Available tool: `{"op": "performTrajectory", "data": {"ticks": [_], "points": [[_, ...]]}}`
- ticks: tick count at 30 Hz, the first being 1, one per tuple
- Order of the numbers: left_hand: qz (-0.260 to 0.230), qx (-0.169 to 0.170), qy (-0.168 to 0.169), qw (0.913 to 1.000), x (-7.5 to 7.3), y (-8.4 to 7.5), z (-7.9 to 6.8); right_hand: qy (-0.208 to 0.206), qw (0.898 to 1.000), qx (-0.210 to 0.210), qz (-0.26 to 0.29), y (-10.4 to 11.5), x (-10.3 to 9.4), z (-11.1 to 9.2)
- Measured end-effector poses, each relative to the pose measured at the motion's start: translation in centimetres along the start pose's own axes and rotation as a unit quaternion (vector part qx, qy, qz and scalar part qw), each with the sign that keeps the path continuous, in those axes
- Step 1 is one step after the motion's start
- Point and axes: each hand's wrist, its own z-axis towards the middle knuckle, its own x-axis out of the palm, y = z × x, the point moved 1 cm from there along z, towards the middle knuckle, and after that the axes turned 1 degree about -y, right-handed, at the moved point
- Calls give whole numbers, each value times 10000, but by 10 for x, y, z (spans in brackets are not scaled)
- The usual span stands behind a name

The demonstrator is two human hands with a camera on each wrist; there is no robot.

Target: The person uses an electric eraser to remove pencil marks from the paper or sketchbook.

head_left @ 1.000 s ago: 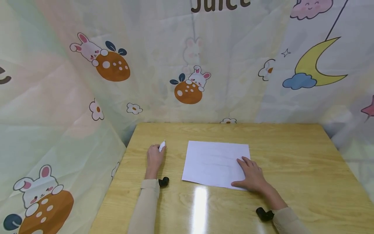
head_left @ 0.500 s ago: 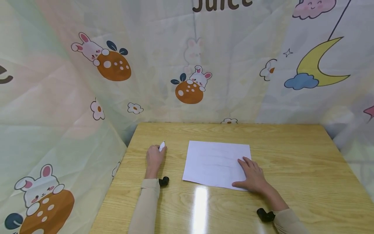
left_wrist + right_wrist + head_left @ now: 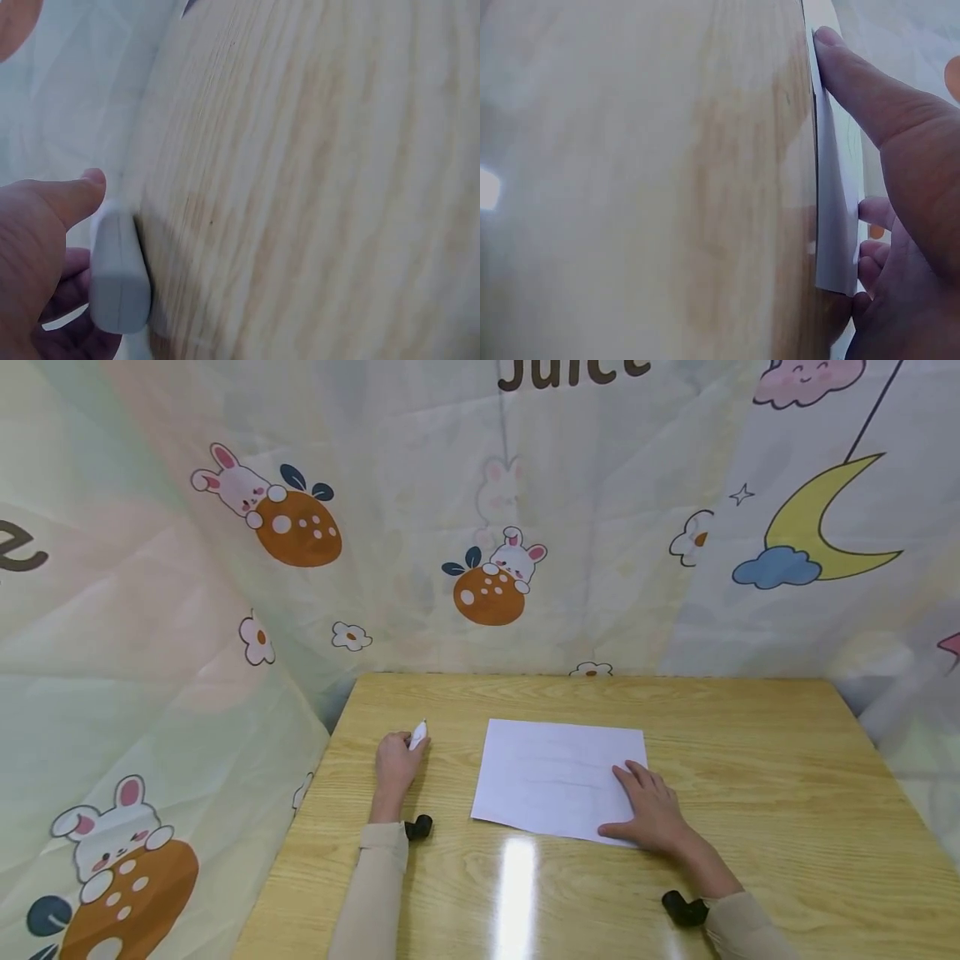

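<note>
At the left of the table, my left hand (image 3: 398, 766) holds a small white object with a narrow pointed tip (image 3: 417, 735), its tip aimed away from me. In the left wrist view the white object (image 3: 120, 274) shows a smooth, rounded block-like end, between the thumb and the curled fingers; its exact kind is unclear. A white sheet of paper (image 3: 551, 777) lies flat in the middle, with faint creases. My right hand (image 3: 651, 810) rests on its right edge with fingers spread. The right wrist view shows the thumb on the paper (image 3: 834, 217), whose near edge lifts slightly.
The wooden table (image 3: 765, 777) extends right of the paper and ends at a printed cloth backdrop (image 3: 600, 593) behind and at the left. Black devices (image 3: 684, 910) sit at both wrists. A bright light reflection crosses the table front.
The view has shifted slightly, so the scene sits a little further right. Both hands, the white object and the paper keep nearly the same places.
</note>
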Motion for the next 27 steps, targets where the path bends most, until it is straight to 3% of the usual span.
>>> {"op": "performTrajectory", "data": {"ticks": [7, 12, 20, 27], "points": [[-117, 131, 11, 9998, -8, 1, -18, 37, 9999, -136, -23, 1, 2, 4], [-59, 349, 250, 9991, -13, -12, -35, -68, 9996, -263, 94, 2, 2, 10], [-139, 1035, 367, 9939, -13, -34, -60, -178, 9986, -416, 276, 0, 2, 16], [251, 1310, 435, 9901, -15, -42, -74, -709, 9944, -615, 491, -2, -7, 17]]}}
